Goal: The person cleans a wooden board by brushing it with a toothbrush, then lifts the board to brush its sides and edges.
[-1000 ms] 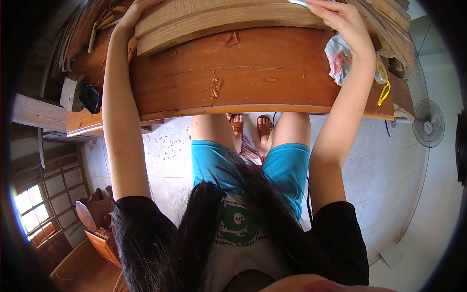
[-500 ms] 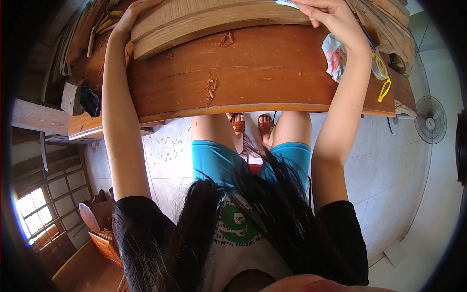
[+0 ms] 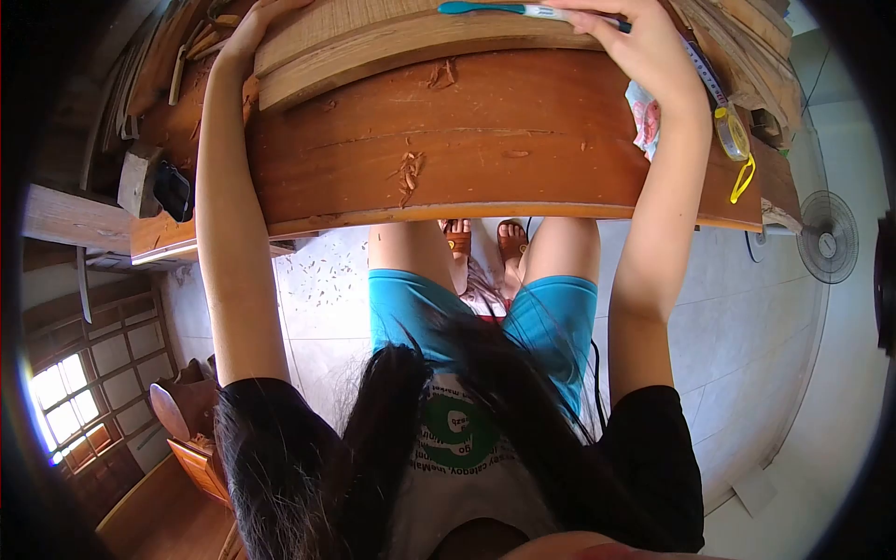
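Plank steadied on the bench.
Its left end is clasped by the left hand; a teal-handled tool is gripped in the right hand.

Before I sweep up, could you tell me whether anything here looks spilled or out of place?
Wood chips lie loose on the workbench, and more shavings are scattered over the floor tiles below. A crumpled cloth sits beside the right hand, which holds a teal-handled tool on the pale plank. Nothing else stands out.
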Demonstrator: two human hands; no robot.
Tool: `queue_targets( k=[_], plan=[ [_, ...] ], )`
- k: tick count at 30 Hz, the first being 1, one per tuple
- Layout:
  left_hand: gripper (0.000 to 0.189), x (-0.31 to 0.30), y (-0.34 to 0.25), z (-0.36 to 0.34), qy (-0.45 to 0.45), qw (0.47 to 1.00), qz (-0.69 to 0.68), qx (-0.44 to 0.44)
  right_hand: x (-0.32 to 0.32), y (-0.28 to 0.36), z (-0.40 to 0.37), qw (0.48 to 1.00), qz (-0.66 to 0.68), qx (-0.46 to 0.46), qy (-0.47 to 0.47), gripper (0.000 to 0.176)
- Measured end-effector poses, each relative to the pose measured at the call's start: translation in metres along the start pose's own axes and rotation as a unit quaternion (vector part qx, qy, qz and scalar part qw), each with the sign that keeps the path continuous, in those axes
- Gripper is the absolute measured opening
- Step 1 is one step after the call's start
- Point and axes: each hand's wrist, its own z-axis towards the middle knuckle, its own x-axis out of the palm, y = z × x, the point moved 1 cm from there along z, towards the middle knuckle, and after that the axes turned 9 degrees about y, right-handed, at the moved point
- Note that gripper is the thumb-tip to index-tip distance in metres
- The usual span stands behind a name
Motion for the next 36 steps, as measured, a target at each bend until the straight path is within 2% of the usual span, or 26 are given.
queue_targets(
  k=[2,5,6,9,11,15,16,19,22,25,28,32,35,36],
  plan=[
    [0.041,-0.015,0.013,0.006,0.025,0.997,0.077,-0.01,0.009,0.007,0.003,1.0,0.014,-0.015,-0.004,0.015],
    [0.04,-0.015,0.014,0.005,0.01,0.997,0.081,-0.012,0.013,0.004,0.006,0.999,0.016,-0.046,0.016,0.014],
    [0.04,-0.016,0.014,0.005,0.006,0.997,0.081,-0.012,0.015,-0.004,0.009,0.995,0.062,-0.078,0.01,0.013],
    [0.04,-0.021,0.021,0.006,0.003,0.996,0.093,0.001,0.007,0.009,-0.003,0.999,0.0,-0.042,-0.027,0.011],
    [0.04,-0.025,0.023,0.009,0.009,0.993,0.114,0.025,0.006,0.001,0.001,0.998,-0.021,-0.056,-0.024,0.01],
    [0.039,-0.025,0.025,0.009,0.006,0.996,0.092,0.004,0.015,0.0,0.007,0.994,-0.023,-0.104,-0.004,0.015],
    [0.039,-0.025,0.023,0.009,0.012,0.996,0.09,0.007,0.024,0.004,0.008,0.992,0.035,-0.116,-0.021,0.02],
    [0.039,-0.025,0.025,0.01,0.02,0.997,0.077,0.013,0.025,0.022,0.005,0.993,-0.042,-0.099,-0.045,0.015],
    [0.04,-0.024,0.023,0.01,0.02,0.997,0.08,0.009,0.016,0.009,0.01,0.989,-0.047,-0.12,-0.07,0.009],
    [0.041,-0.019,0.018,0.008,0.003,0.996,0.088,0.0,0.003,-0.008,0.007,0.988,-0.019,-0.067,-0.134,0.006],
    [0.042,-0.015,0.014,0.006,-0.003,0.997,0.074,-0.019,-0.009,-0.017,0.001,0.975,-0.119,-0.053,-0.18,0.008],
    [0.042,-0.005,0.008,0.002,-0.014,0.998,0.038,-0.039,0.005,-0.012,0.009,0.977,-0.108,-0.12,-0.142,0.009],
    [0.024,0.003,-0.003,0.0,-0.023,1.0,-0.01,0.002,0.017,-0.005,0.015,0.989,-0.024,-0.127,-0.076,0.009],
    [0.032,0.003,-0.002,0.001,-0.011,1.0,-0.009,-0.004,0.015,-0.007,0.015,0.981,-0.067,-0.155,-0.093,0.009]
  ],
)
